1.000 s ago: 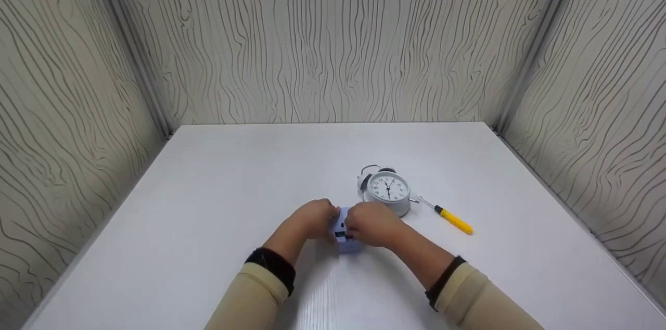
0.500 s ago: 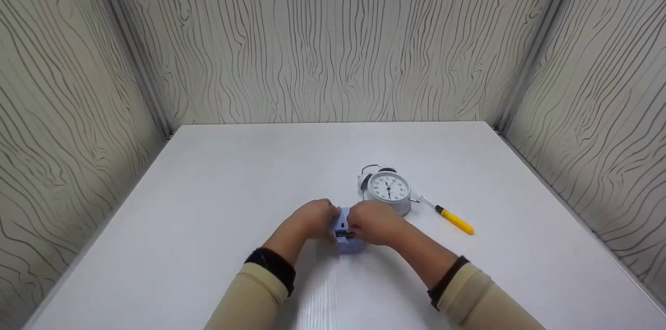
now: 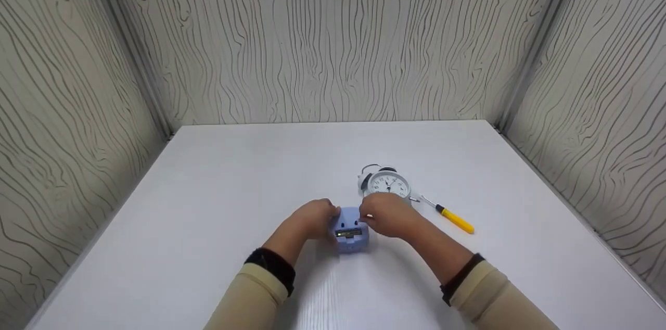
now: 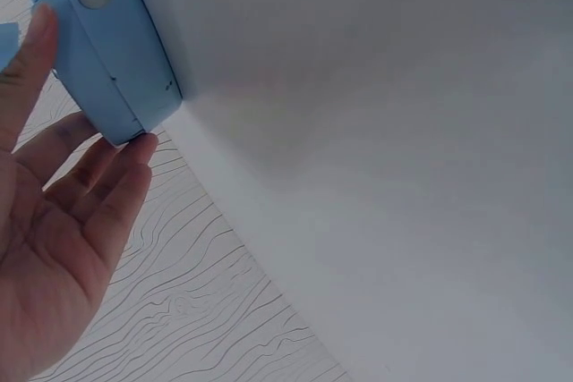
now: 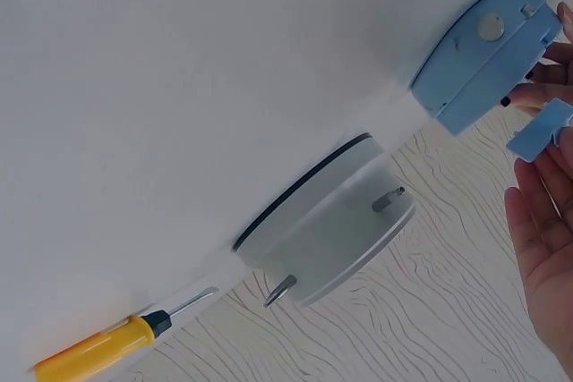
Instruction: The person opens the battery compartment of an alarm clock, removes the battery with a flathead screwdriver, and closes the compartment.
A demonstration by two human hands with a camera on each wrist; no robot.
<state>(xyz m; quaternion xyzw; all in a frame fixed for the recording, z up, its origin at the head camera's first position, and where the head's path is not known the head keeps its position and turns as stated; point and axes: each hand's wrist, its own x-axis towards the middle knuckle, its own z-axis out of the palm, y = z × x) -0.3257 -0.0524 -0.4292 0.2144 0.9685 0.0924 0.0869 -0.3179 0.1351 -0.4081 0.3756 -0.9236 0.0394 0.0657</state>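
A light-blue plastic device [image 3: 354,245], small and boxy, lies on the table with two dark knobs and an uncovered battery compartment [image 3: 348,233] facing up. Something dark and yellowish shows inside that compartment. My left hand [image 3: 314,218] grips the device by its left side, the thumb on one edge and fingers on another in the left wrist view. Just right of the device, my right hand [image 3: 389,214] pinches a small blue battery cover [image 5: 541,131], clear of the compartment in the right wrist view.
Behind my right hand stands a white twin-bell alarm clock [image 3: 388,182], partly covered by it. Farther right lies a screwdriver [image 3: 455,219] with a yellow and black handle. Wood-patterned panels [image 3: 333,38] enclose the white table [image 3: 234,174] at the back and sides.
My right hand has lifted the battery cover off and moved up and right, exposing the battery compartment. The left hand keeps its hold on the device.
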